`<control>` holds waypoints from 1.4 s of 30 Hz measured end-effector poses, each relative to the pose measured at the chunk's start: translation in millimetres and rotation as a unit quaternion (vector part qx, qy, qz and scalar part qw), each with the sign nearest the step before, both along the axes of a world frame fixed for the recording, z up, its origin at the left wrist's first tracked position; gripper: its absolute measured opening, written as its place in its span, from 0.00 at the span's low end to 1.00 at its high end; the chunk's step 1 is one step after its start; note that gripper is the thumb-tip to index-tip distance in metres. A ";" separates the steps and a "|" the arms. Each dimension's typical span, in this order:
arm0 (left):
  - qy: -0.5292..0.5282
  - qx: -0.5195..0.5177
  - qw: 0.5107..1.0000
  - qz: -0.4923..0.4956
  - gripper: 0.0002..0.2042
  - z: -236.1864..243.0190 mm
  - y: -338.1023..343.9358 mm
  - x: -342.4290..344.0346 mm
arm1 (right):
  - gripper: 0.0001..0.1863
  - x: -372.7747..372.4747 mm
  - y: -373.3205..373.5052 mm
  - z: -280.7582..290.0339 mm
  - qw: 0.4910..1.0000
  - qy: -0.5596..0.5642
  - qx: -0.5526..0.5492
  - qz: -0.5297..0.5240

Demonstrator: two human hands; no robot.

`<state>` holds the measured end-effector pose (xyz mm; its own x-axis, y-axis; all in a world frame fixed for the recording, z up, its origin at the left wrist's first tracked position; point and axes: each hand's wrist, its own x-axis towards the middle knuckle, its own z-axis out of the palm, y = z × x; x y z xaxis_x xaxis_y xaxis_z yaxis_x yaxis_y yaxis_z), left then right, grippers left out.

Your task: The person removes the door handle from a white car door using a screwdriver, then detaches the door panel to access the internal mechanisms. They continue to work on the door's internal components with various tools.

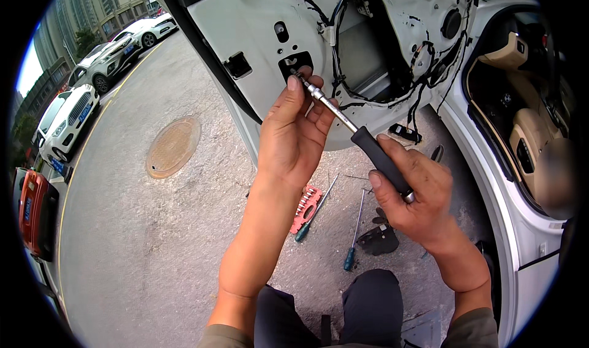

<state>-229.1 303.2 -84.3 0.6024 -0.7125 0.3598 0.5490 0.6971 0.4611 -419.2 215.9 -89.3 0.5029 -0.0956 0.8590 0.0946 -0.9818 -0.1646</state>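
Note:
A socket wrench (338, 111) with a chrome shaft and black grip slants between my two hands. My right hand (423, 194) is closed on the grip's lower end. At the other end, the thumb and fingers of my left hand (296, 127) pinch around the wrench's metal tip, palm turned up. Just beyond those fingertips is a dark opening (286, 67) in the bare white car door (257, 29). Whether the tip touches the door is hidden by my fingers.
Black wiring (335, 59) runs across the door. On the pavement lie a red bit holder (305, 208), a green-handled screwdriver (302, 231), another long screwdriver (349, 259) and a black part (378, 240). The car's door frame (491, 225) stands right; parked cars (70, 115) line the left.

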 end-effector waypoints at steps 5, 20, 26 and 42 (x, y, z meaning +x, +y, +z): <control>0.009 -0.046 0.999 -0.018 0.10 16.3 -7.3 13.4 | 0.24 8.4 5.7 30.0 0.999 -0.001 -0.045 -0.027; 0.053 -0.043 0.997 -0.018 0.11 13.0 -18.2 25.0 | 0.24 13.8 24.5 72.6 0.981 0.101 -0.120 -0.118; 0.088 0.020 0.996 -0.014 0.13 26.7 -10.5 21.4 | 0.26 15.8 47.5 110.9 0.961 0.169 -0.171 -0.138; 0.093 0.024 0.981 -0.167 0.12 20.7 -2.6 38.2 | 0.18 21.5 61.2 97.6 0.979 0.112 0.108 -0.131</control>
